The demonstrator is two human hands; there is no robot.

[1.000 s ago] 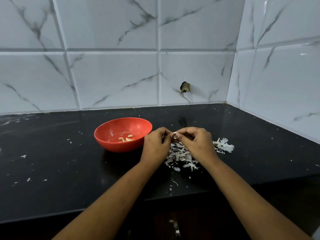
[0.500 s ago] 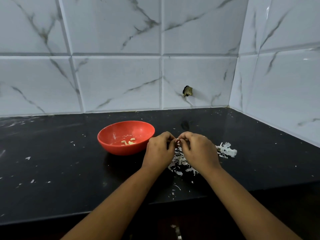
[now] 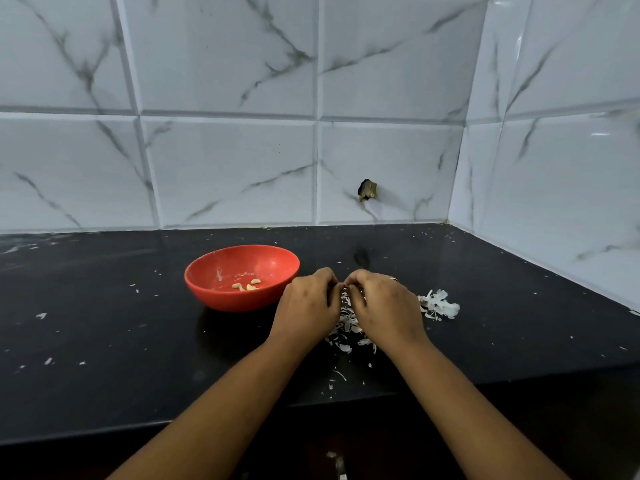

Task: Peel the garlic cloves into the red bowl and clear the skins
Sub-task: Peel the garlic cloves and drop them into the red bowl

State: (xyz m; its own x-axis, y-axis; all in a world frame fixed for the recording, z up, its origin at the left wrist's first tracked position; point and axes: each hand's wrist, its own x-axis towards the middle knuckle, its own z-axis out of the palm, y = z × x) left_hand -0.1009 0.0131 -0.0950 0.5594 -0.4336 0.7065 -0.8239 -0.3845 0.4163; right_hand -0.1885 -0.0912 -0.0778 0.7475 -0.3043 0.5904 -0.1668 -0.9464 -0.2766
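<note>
Head view, looking down at the black countertop [image 3: 104, 341]: we hold both hands just above it, knuckles toward us, fingertips meeting in the middle. Our left hand [image 3: 308, 303] and our right hand [image 3: 384, 306] are each curled tight, thumb and forefingers closed in a narrow pinch on something small between them. We judge it to be a garlic clove, but the fingers hide nearly all of it, so we cannot say how much skin is on it.

The red bowl [image 3: 221, 296] stands just to the left of our left hand, near it but, as far as we can tell, not touching. A few peeled cloves [image 3: 246, 286] lie in its bottom. Under and between our hands a loose pile of skins [image 3: 346, 325] lies on the counter. A larger white clump of skin [image 3: 440, 304] sits just beyond our right hand, and stray flakes [image 3: 41, 315] are scattered much wider. We see no unpeeled cloves on the counter, though our hands may cover some.

We take the step in hand to be the peeling itself, partway through one clove, with the clearing of skins not yet begun. The next move, in our judgement, calls for one hand to steady the clove while the other nips and draws the skin off. After that comes a short carry to the left, over the rim, to drop the clove in the bowl.
</note>
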